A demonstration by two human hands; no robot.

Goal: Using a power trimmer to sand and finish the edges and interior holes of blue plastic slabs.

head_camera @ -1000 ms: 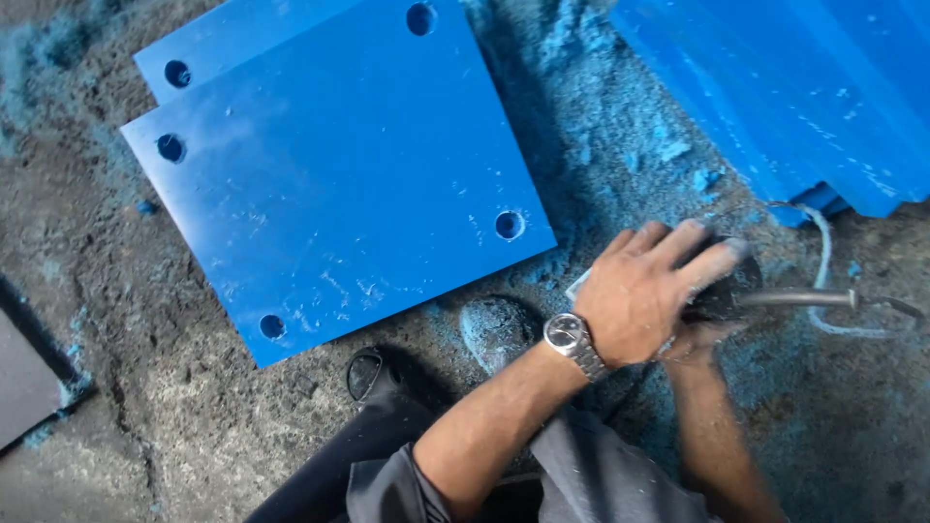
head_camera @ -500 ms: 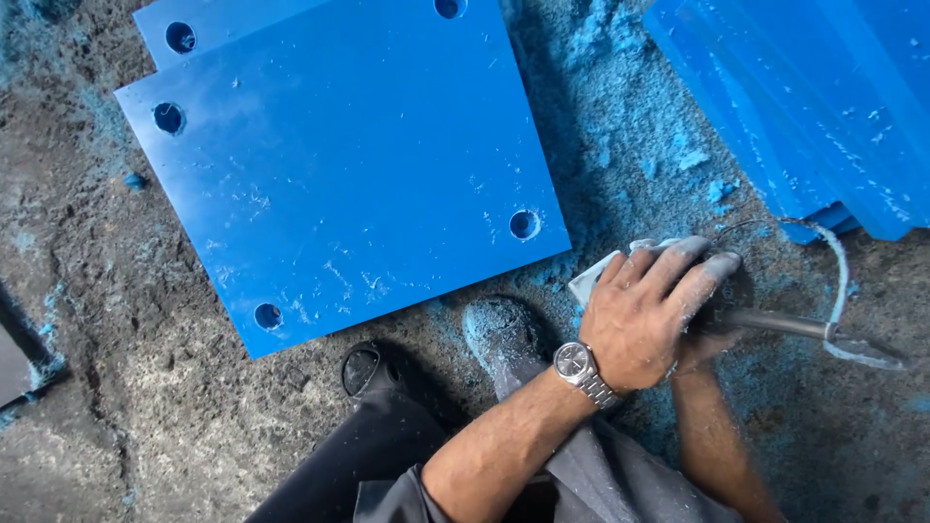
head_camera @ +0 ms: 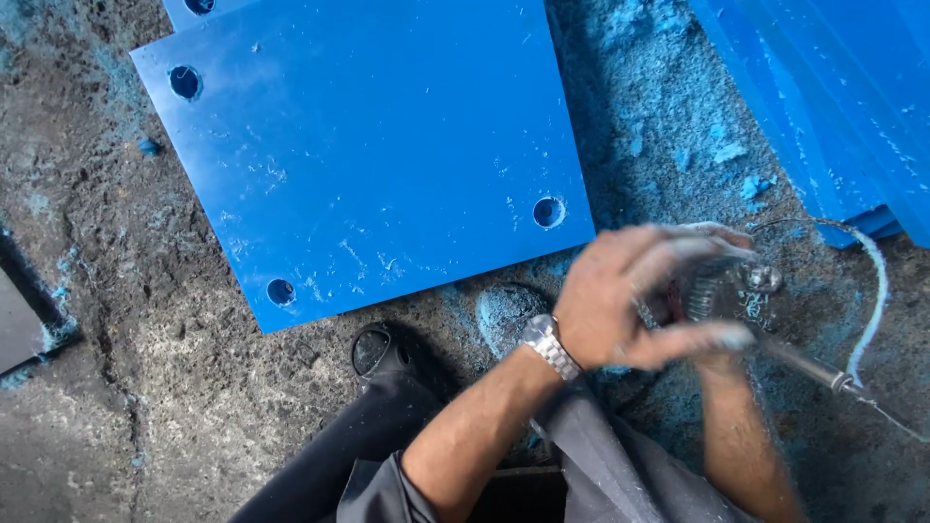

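My left hand, with a metal wristwatch, is blurred; its fingers and thumb curl around the head of a metal tool on the floor. My right hand is mostly hidden beneath it and grips the same tool from below. The tool's thin metal shaft runs out to the right, and a pale hose loops beside it. A large blue plate with round corner holes lies flat on the floor to the upper left of my hands.
A second blue plate shows under the first at the top. More blue plates are stacked at the upper right. Blue shavings cover the rough concrete. My dusty shoe and black shoe sit below the plate. A dark slab is at the left edge.
My left hand has lifted off the right hand and spread around the tool's head, now blurred with motion. The view has moved closer and slightly right.
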